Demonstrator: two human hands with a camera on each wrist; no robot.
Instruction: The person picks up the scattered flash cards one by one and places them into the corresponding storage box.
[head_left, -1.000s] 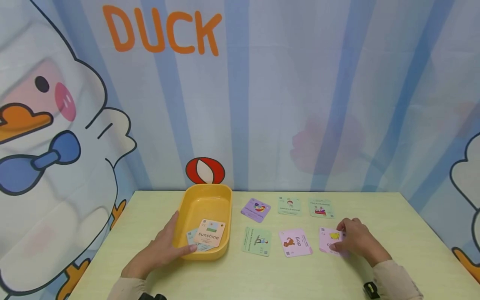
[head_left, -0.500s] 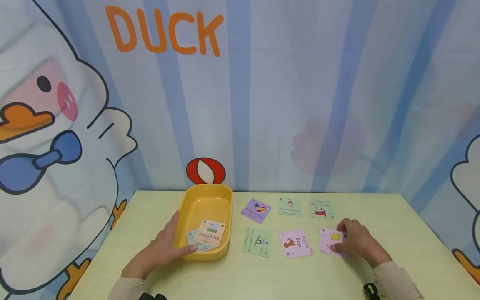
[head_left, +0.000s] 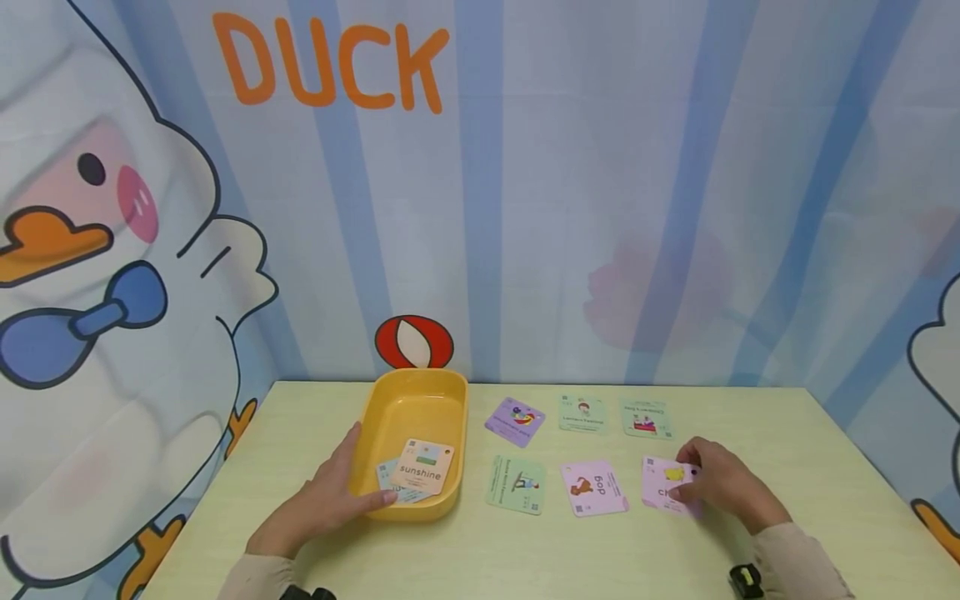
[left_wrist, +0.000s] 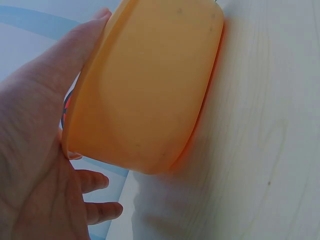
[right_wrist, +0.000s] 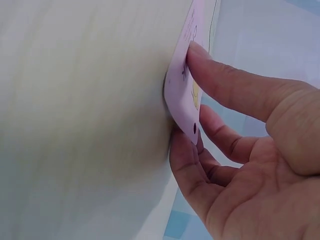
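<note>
My left hand (head_left: 318, 500) grips the near left corner of a yellow plastic tray (head_left: 363, 450), thumb over the rim; two fingers hang free below it in the left wrist view. Inside the tray, a peach "sunshine" card (head_left: 423, 467) overlaps a light blue card (head_left: 386, 475). My right hand (head_left: 731, 483) pinches a pink picture card (head_left: 663, 471) with a yellow animal; its word is partly covered. In the right wrist view, the thumb presses this card's (right_wrist: 182, 95) printed face, and fingertips touch its punched corner. That edge stands slightly off the table.
Left of the held card lie a pink dog card (head_left: 595, 489) and a green card (head_left: 516, 485). Behind them are a purple card (head_left: 515, 421) and two green cards (head_left: 582, 414). A duck-print curtain (head_left: 540, 208) hangs behind the pale wooden table (head_left: 570, 558).
More of the pink card's printed word shows beside my right thumb. The whole head view has shifted slightly; my left hand and the tray keep their places.
</note>
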